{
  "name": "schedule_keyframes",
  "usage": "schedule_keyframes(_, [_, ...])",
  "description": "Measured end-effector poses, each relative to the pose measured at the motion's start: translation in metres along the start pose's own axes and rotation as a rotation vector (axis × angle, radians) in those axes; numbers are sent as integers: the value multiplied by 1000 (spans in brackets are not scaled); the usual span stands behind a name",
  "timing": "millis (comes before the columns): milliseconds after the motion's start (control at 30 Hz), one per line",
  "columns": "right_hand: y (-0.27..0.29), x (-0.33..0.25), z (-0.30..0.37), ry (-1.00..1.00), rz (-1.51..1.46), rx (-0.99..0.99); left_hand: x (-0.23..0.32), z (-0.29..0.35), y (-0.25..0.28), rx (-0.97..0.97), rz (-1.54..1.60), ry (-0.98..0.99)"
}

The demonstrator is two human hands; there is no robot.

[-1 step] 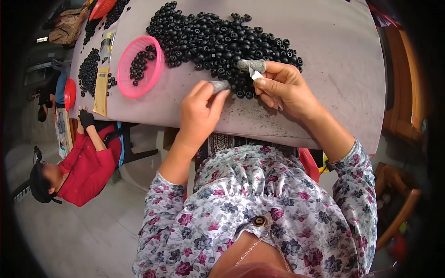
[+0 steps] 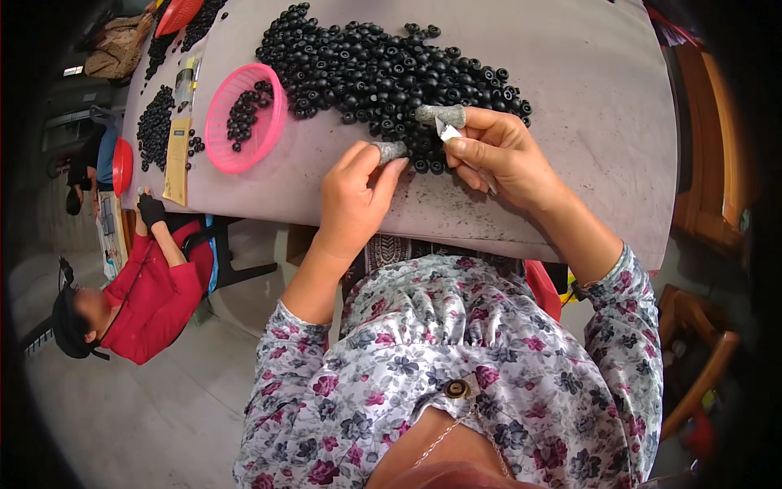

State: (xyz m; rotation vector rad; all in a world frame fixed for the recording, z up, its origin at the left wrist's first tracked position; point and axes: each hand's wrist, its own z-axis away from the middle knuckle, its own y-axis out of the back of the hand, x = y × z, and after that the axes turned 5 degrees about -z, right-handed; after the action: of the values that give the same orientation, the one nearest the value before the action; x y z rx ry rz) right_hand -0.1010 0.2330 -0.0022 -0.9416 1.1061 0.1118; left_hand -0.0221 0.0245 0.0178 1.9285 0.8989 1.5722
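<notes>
Both my hands are held over the near edge of a heap of small round black pieces, some showing a pale-rimmed hole. My left hand is closed in a pinch, its index finger wrapped in a grey cover. Whatever lies between that finger and the thumb is hidden. My right hand grips a small blade wrapped in white between thumb and fingers. A grey cover also sits on the right index finger, which stretches out above the blade.
A pink plastic basket holding some black pieces stands left of the heap. Beyond it are a tan paper strip and another pile of black pieces. A person in red sits at the table's left; a wooden chair stands at the right.
My left hand has shifted very slightly to the right, and its grey finger cover shows more clearly. The right hand keeps its grip on the blade, almost unmoved.
</notes>
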Motion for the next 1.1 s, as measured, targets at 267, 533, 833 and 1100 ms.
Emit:
schedule_keyframes(267, [-1, 1, 1, -3, 3, 6, -1, -9, -18, -71, -149, -138])
schedule_keyframes(533, [-2, 0, 1, -7, 57, 7, 0, 9, -18, -91, -208, -193])
schedule_keyframes(833, [-6, 5, 5, -24, 184, -192, -15, 16, -1, -210, 1339, 649])
schedule_keyframes(1100, [-13, 3, 9, -29, 215, -255, -9, 21, -16, -307, 1675, 829])
